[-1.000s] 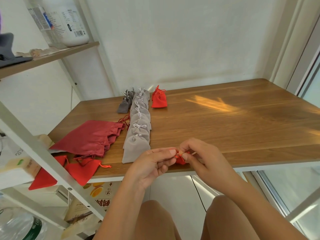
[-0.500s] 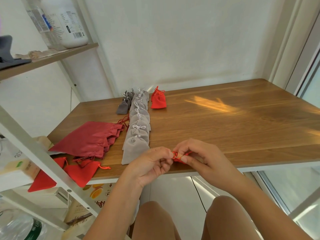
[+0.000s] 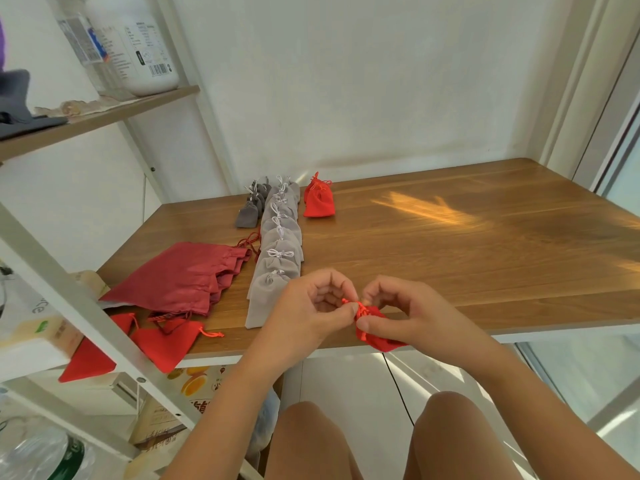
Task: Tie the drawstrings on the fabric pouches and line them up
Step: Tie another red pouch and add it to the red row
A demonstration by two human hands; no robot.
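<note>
Sunlit wooden table (image 3: 450, 244) holds grey pouches (image 3: 277, 265); white wall (image 3: 346, 81) behind; shelf (image 3: 104, 116) beside

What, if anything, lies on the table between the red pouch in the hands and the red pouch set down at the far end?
Nothing visible. Bare table runs from the held red pouch to the far red pouch; the row of grey pouches lies just left of that path.

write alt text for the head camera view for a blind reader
The left hand pinches the drawstring of a small red pouch held in the right hand, at the near edge of a wooden table. Behind them a row of grey pouches runs toward the wall.
</note>
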